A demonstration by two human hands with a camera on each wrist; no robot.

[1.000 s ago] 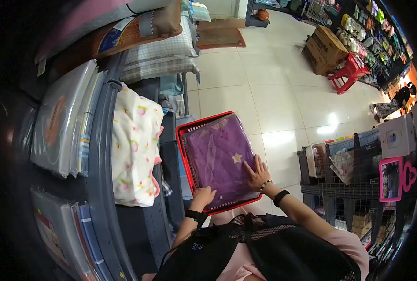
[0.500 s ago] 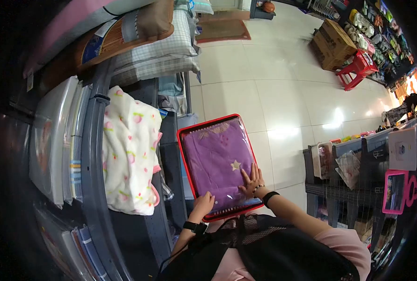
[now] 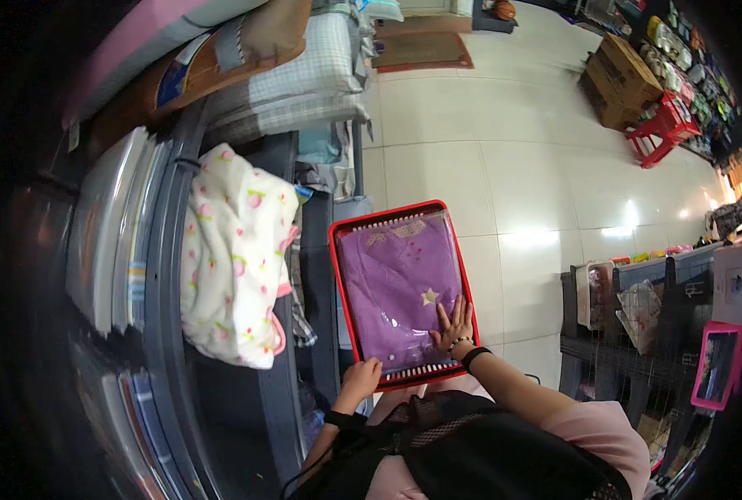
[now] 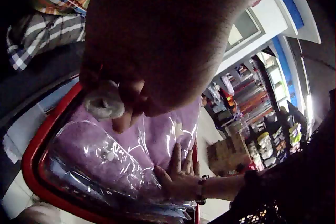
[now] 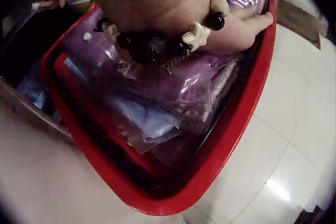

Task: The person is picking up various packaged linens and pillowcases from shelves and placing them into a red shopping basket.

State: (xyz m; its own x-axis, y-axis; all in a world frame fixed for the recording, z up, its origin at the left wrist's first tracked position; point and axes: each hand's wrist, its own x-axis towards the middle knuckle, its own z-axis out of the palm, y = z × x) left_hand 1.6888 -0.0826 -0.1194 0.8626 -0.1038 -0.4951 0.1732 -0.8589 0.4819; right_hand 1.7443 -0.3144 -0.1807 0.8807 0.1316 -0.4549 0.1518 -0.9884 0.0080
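Note:
A red plastic basket (image 3: 345,300) stands in front of the person's lap. Inside lies a folded purple textile in a clear plastic bag (image 3: 396,275), marked with a pale star. The right hand (image 3: 454,327) rests flat on the lower right of this bag, fingers spread; in the right wrist view one finger reaches the basket's side rim. At the near left corner is the left hand (image 3: 360,382), its fingers loosely curled, with nothing seen in them. A bluish bagged item (image 5: 147,119) shows under the purple one in the right wrist view.
On the left, a dark shelf holds a white fruit-patterned fleece (image 3: 237,267), bagged bedding (image 3: 108,233) and pillows (image 3: 304,79). Right of the tiled floor (image 3: 521,183) stands a wire-mesh rack (image 3: 617,350). A red stool (image 3: 662,129) and cardboard box (image 3: 621,81) sit farther back.
The left hand has drawn back from the purple bag toward the near left rim. The right hand stays flat on the bag. The head view has shifted slightly, with the basket appearing farther right.

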